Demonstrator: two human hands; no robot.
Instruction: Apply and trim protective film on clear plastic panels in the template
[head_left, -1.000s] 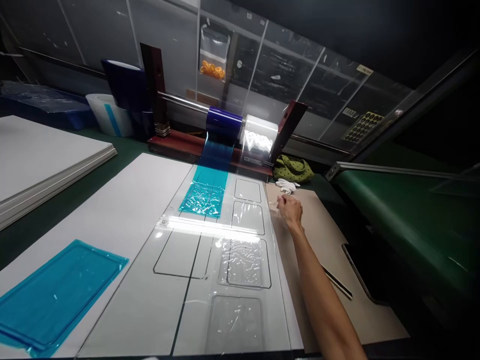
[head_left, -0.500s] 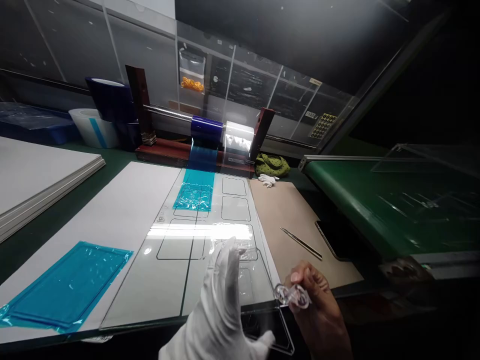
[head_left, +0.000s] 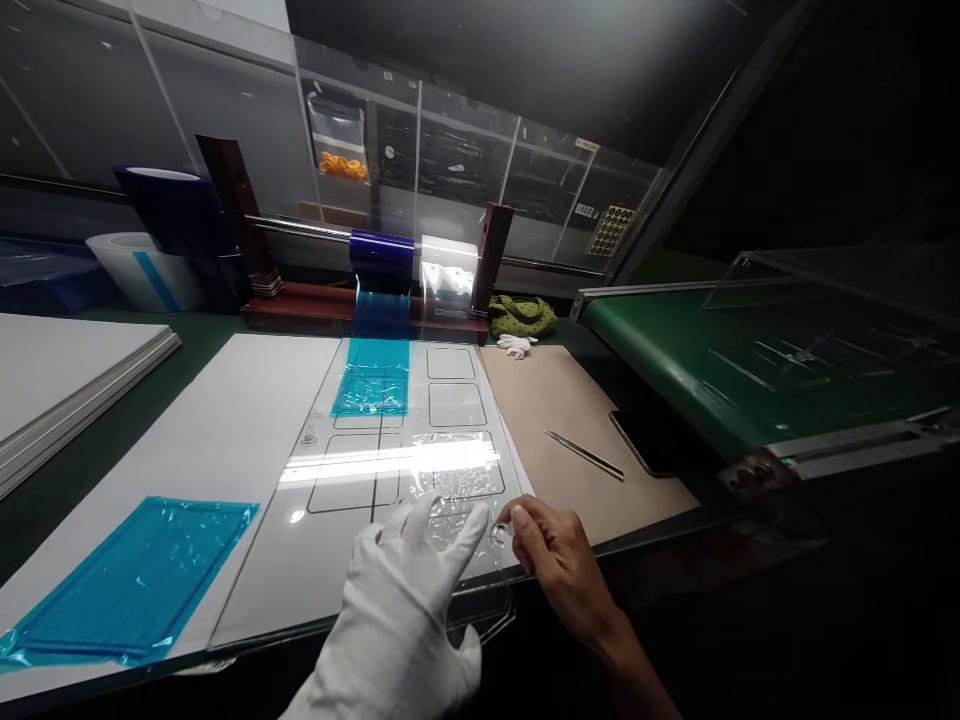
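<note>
1. Moved inward from the lower right, the bare right hand (head_left: 559, 560) now pinches a small curled clear film piece (head_left: 499, 534) between thumb and fingertips, above the near edge of the glass panel (head_left: 300, 565).
2. Open, fingers spread, the gloved left hand (head_left: 397, 600) sits just left of that piece, farther from it than the right hand.
3. Crumpled clear film (head_left: 457, 480) lies on the panel just beyond the gloved fingertips.
</note>
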